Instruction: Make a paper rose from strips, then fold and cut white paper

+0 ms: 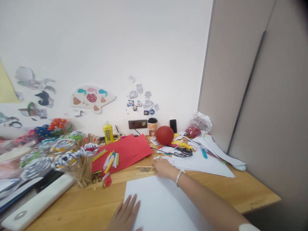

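My left hand lies flat with its fingers stretched out, on the left edge of a large sheet of white paper. Beyond the sheet, my right hand reaches down to the table, its fingers bent and close together. What is under its fingertips is hidden, so I cannot make out what they hold. Thin wooden sticks lie just left of these fingers, with small flat pieces between them. White paper scraps are right behind the hand.
Red paper, a red balloon, a lidded cup and a yellow bottle are at the back. A yellow glue gun with black cable lies right. Left are a bundle of sticks and a white paper trimmer.
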`<action>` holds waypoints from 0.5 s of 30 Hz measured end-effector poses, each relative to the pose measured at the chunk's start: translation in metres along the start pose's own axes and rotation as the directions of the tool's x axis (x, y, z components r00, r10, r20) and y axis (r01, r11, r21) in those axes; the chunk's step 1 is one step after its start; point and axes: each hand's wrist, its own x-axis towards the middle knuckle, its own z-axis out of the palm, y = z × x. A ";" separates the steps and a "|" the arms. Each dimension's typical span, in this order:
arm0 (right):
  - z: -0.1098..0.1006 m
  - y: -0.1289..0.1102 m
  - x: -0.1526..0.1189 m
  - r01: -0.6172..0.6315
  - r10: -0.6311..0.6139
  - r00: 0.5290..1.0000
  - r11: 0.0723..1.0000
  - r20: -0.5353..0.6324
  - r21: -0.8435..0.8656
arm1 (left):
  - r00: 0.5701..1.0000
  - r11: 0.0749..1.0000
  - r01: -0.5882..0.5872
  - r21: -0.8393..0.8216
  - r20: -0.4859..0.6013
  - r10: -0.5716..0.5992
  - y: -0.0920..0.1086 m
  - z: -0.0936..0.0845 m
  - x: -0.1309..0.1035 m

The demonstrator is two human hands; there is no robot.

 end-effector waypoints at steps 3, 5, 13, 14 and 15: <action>0.016 -0.002 0.017 0.088 -0.087 0.996 0.995 0.019 -0.043 | 1.000 0.999 0.007 -0.034 0.017 -0.007 -0.003 0.002 -0.001; 0.023 -0.002 0.019 0.129 -0.127 0.992 0.990 0.022 -0.064 | 1.000 1.000 0.001 0.003 0.010 -0.001 -0.002 0.002 -0.001; 0.019 0.035 0.003 0.114 -0.115 0.993 0.991 -0.012 -0.066 | 0.985 0.964 -0.096 0.246 -0.119 0.128 -0.005 0.008 0.001; 0.017 0.038 0.000 0.093 -0.095 0.995 0.994 -0.029 -0.063 | 0.979 0.959 -0.104 0.265 -0.141 0.146 -0.007 0.010 0.001; 0.016 0.040 -0.002 0.067 -0.070 0.996 0.996 -0.047 -0.061 | 0.973 0.953 -0.112 0.281 -0.162 0.162 -0.008 0.012 0.001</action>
